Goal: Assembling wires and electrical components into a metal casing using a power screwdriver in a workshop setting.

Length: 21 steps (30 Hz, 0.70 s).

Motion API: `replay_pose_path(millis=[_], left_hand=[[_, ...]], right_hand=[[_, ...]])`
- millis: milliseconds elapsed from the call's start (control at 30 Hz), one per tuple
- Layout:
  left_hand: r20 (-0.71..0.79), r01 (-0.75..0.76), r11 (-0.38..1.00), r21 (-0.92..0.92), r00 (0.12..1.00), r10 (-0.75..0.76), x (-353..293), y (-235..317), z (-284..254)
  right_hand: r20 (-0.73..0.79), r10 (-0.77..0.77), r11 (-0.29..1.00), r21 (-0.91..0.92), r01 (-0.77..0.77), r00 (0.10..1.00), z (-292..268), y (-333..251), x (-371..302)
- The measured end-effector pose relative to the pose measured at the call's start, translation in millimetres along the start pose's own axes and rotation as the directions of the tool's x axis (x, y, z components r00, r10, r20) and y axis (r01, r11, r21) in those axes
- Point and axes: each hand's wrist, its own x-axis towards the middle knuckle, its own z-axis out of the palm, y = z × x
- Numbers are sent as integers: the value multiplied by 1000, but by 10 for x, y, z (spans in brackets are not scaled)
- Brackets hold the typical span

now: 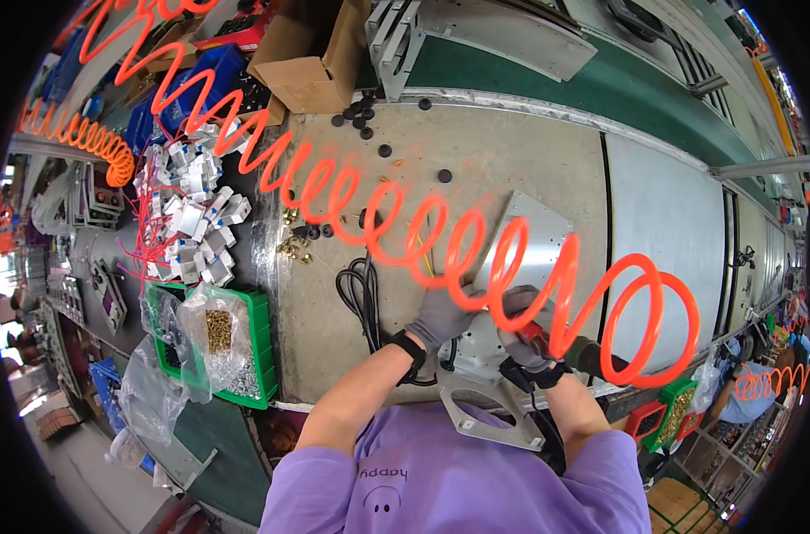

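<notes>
A silver sheet-metal panel [527, 233] lies on the bench in front of me, joined or overlapped by a bracket with a large cut-out [489, 430] near my body. My left hand [445, 319], in a grey glove, has its fingertips pinched together over the panel; what they hold is hidden. My right hand [527, 345], also gloved, is closed around a red-handled tool [535, 335], partly covered by the fingers. An orange coiled air hose [458, 245] hangs across the view, in front of the panel and my right hand. Black cable [360, 298] lies beside my left forearm.
Black round caps [384, 150] and brass fittings [296, 246] lie scattered on the bench. White connector blocks with pink wires [196, 214] are piled at left, near a green bin [261, 343] of small fasteners. A cardboard box [307, 76] stands at the back; green and red bins [673, 411] sit at right.
</notes>
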Motion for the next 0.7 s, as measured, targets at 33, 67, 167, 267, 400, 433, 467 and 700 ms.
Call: replay_pose_path(millis=[33, 67, 167, 267, 400, 433, 467, 700], left_hand=[[-13, -1, 1000, -13, 1000, 1, 6, 14, -7], [129, -22, 999, -36, 991, 26, 14, -31, 27], [31, 44, 998, 43, 999, -45, -42, 32, 41], [7, 53, 999, 6, 999, -53, 1, 16, 43], [36, 30, 999, 32, 999, -31, -5, -8, 56], [38, 28, 999, 32, 999, -29, -17, -20, 78], [39, 12, 999, 44, 999, -14, -26, -32, 110], [13, -49, 996, 72, 999, 49, -7, -23, 125]], right_hand=[[4, 2, 999, -42, -2, 1000, 13, -10, -3], [11, 3, 997, -82, -2, 1000, 27, -18, -1], [25, 8, 978, -206, -3, 1000, 58, -38, -1], [32, 18, 944, -331, -7, 999, 65, -45, -10], [32, 31, 894, -447, -13, 999, 73, -23, -30], [4, 12, 951, -309, -10, 1000, 73, 47, -36], [-27, -4, 986, -166, -1, 1000, 70, 108, -30], [7, -35, 971, -237, 35, 999, 16, -45, 63]])
